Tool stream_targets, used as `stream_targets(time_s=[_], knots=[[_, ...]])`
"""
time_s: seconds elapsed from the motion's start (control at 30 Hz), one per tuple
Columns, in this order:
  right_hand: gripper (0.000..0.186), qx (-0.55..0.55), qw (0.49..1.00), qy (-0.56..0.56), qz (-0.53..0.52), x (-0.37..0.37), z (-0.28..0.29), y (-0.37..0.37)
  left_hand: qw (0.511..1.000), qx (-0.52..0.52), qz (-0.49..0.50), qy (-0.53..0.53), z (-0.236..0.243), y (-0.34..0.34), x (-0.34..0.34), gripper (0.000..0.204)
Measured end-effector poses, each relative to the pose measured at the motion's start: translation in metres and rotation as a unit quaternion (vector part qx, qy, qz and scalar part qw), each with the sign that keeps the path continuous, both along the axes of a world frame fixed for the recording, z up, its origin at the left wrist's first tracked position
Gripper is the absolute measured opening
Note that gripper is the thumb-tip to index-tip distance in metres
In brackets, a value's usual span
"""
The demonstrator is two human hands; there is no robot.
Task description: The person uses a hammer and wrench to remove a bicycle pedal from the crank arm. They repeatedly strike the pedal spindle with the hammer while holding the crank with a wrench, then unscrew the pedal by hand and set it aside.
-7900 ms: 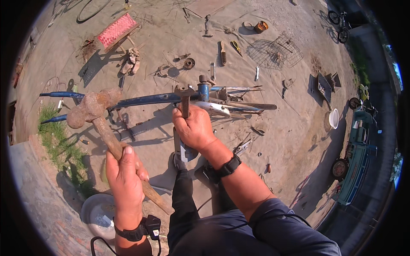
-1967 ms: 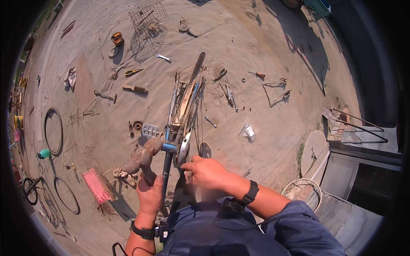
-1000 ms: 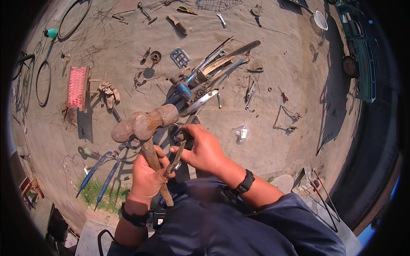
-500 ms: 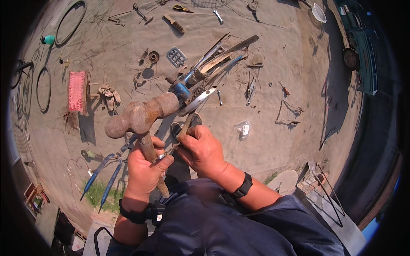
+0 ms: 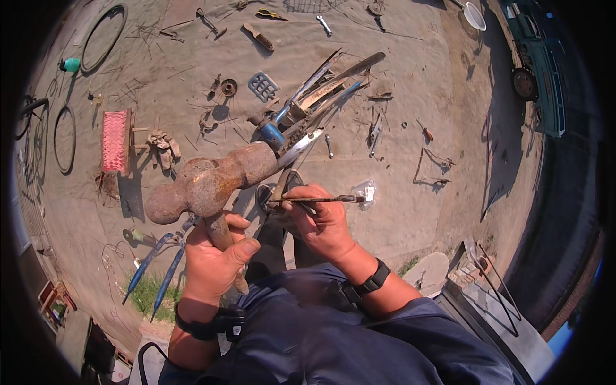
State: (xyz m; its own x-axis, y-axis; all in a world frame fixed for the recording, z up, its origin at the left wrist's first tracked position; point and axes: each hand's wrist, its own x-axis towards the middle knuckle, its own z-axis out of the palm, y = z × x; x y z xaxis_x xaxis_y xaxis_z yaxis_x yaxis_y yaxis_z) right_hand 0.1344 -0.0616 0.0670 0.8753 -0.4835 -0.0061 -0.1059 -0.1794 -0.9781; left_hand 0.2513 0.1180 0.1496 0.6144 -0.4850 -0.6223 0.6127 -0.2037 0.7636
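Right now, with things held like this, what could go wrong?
1. The large-headed hammer hangs on the left grip alone; if it slips, it might drop toward the shoe or the blue frame.
2. The thin metal piece lies across the right grip, one end sticking out to the right; it could twist or fall.
3. The small wrench lies loose near the frame and might get stepped on.

Left of centre, rusty, wooden-handled hammer [image 5: 212, 184], ball end toward lower left; near centre, slim brownish metal piece [image 5: 340, 199], nearly level, pointing right.
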Motion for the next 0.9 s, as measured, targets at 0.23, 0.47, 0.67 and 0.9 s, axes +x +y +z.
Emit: stream_targets(time_s=[0.23, 0.47, 0.67, 0.9], knots=[[0.014, 0.235, 0.967, 0.095, -0.033, -0.012, -0.006, -0.007, 1.000, 0.013, 0.010, 0.003, -0.016, 0.027, 0.004, 0.038], [0.019, 0.383, 0.918, 0.061, 0.077, -0.018, -0.033, -0.033, 1.000, 0.025, 0.005, -0.001, -0.020, 0.039, 0.001, 0.043], [0.018, 0.464, 0.879, 0.082, 0.075, -0.016, -0.041, -0.040, 0.999, 0.035, 0.005, 0.000, -0.023, 0.045, -0.001, 0.044], [0.021, 0.568, 0.813, 0.097, 0.088, -0.015, -0.048, -0.042, 0.999, 0.036, -0.008, -0.005, -0.025, 0.049, 0.000, 0.042]])
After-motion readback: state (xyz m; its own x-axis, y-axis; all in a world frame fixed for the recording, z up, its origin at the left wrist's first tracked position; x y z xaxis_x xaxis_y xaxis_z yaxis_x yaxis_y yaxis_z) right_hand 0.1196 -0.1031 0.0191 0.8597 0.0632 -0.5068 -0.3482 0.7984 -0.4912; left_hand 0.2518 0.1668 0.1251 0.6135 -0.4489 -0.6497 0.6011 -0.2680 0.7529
